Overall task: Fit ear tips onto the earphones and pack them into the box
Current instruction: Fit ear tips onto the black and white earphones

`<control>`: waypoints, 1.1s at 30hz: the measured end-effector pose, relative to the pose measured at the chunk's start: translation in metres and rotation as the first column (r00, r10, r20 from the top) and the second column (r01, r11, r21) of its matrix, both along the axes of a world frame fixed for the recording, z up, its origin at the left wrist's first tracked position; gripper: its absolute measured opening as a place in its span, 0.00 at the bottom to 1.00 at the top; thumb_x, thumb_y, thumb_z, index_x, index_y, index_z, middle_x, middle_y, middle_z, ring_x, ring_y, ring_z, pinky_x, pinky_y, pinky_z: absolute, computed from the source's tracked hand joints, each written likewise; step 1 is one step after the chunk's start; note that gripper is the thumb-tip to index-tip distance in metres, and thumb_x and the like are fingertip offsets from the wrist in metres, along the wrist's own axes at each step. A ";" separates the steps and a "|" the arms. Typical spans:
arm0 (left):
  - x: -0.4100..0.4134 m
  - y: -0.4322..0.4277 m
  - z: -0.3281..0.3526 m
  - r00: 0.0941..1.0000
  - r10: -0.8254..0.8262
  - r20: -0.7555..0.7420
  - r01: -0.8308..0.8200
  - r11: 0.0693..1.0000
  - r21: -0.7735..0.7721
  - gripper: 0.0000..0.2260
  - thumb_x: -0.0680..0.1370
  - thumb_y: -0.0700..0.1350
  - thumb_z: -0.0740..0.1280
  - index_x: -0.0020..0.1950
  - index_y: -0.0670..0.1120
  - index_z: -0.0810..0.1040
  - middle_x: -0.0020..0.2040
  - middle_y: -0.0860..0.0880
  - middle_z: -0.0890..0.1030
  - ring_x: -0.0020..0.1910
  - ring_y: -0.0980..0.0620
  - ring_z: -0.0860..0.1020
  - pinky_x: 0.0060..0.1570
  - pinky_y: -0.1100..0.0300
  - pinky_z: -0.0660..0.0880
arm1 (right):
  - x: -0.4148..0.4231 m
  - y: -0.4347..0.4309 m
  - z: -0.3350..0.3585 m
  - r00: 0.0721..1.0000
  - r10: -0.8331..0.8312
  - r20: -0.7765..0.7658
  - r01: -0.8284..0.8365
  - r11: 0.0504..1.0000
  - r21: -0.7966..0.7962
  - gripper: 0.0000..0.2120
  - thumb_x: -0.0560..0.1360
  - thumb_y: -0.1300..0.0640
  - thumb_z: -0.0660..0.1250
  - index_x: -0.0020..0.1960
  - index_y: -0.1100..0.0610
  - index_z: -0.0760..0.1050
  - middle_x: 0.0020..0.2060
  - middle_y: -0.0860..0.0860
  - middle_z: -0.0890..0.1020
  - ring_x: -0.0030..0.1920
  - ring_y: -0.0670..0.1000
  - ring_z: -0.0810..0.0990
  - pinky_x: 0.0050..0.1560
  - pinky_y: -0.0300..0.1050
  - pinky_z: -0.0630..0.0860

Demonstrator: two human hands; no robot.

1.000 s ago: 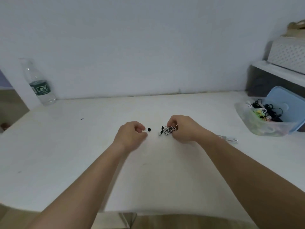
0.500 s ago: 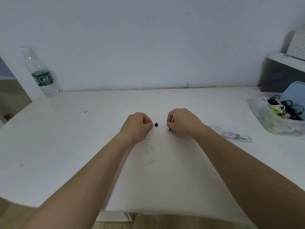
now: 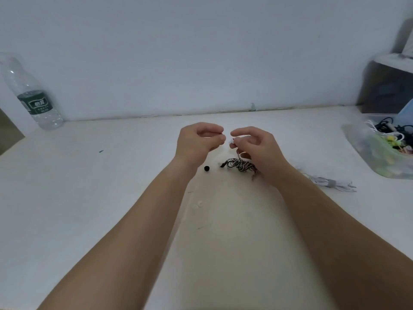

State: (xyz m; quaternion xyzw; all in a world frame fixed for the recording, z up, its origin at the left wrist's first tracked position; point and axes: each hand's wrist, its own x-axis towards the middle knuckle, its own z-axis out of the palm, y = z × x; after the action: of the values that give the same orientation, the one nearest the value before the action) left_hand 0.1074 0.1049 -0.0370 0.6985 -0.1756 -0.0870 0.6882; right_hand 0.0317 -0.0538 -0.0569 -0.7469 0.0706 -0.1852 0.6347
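The white counter (image 3: pixel 111 198) carries everything. At its right edge stands the clear box (image 3: pixel 366 151), open and already holding a tangle of cords; at the back left corner stands a bottle (image 3: pixel 35 99).

Near the counter's middle we see both hands raised just above the surface and close together. The left hand (image 3: pixel 196 142) has its fingers (image 3: pixel 220 139) curled, thumb and forefinger brought tip to tip; whether a tip lies between them we cannot tell. The right hand (image 3: pixel 261 146) pinches a white earbud (image 3: pixel 232 142), aimed at the left hand. Its cord drops to the earphones (image 3: pixel 240 166), a black-and-white coil lying on the counter under that hand.

A white cable (image 3: pixel 328 181) lies between the coil and the box. A black tip (image 3: pixel 207 168) sits loose on the counter just left of the coil. Some pale bits (image 3: pixel 197 204) nearer the front edge are too faint to name.

We judge the fitting step to be in hand, with packing not yet begun for this pair. The next move calls for lining a tip's bore up with the earbud's nozzle and pressing it squarely on while the right hand keeps the earbud steady.
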 end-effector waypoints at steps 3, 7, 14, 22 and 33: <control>-0.002 -0.003 -0.005 0.997 -0.041 -0.067 0.037 0.998 -0.051 0.07 0.73 0.34 0.75 0.51 0.39 0.85 0.48 0.40 0.86 0.49 0.48 0.85 0.55 0.59 0.80 | 0.002 -0.002 -0.005 0.999 0.009 0.049 -0.012 0.998 0.060 0.05 0.79 0.63 0.68 0.51 0.59 0.83 0.40 0.58 0.86 0.39 0.50 0.78 0.43 0.42 0.76; -0.001 0.002 -0.006 0.969 -0.169 -0.183 0.139 0.977 -0.164 0.07 0.77 0.31 0.68 0.54 0.35 0.83 0.50 0.38 0.85 0.53 0.44 0.85 0.58 0.59 0.80 | 0.002 -0.004 -0.009 0.997 0.015 0.082 -0.028 0.987 0.155 0.05 0.79 0.63 0.68 0.50 0.60 0.83 0.37 0.57 0.83 0.39 0.53 0.76 0.40 0.39 0.76; -0.003 0.009 -0.008 0.952 -0.223 -0.210 0.189 0.967 -0.173 0.08 0.77 0.29 0.68 0.52 0.38 0.83 0.48 0.41 0.86 0.52 0.45 0.85 0.55 0.60 0.80 | 0.001 -0.010 -0.014 0.992 0.078 0.102 -0.104 0.955 0.279 0.07 0.78 0.66 0.68 0.54 0.62 0.82 0.42 0.58 0.85 0.38 0.52 0.80 0.48 0.46 0.78; -0.004 0.012 -0.008 0.956 -0.246 -0.159 0.226 0.965 -0.136 0.07 0.76 0.32 0.71 0.51 0.40 0.82 0.48 0.41 0.86 0.51 0.45 0.86 0.53 0.61 0.80 | 0.000 -0.010 -0.015 0.980 0.155 0.123 -0.180 0.954 0.239 0.07 0.77 0.67 0.68 0.50 0.57 0.82 0.40 0.55 0.86 0.38 0.52 0.80 0.49 0.47 0.77; -0.003 0.011 -0.010 0.966 -0.225 -0.129 0.216 0.973 -0.081 0.06 0.75 0.32 0.72 0.48 0.42 0.84 0.44 0.43 0.86 0.45 0.49 0.85 0.48 0.61 0.79 | 0.000 -0.009 -0.016 0.985 0.146 0.093 -0.159 0.975 0.155 0.06 0.78 0.65 0.69 0.50 0.57 0.83 0.43 0.57 0.87 0.41 0.51 0.82 0.51 0.46 0.79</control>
State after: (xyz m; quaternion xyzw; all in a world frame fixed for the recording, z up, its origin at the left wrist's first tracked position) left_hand 0.1042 0.1160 -0.0473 0.6436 -0.2070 -0.2050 0.7077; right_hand 0.0312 -0.0626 -0.0730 -0.6881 0.0021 -0.1597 0.7078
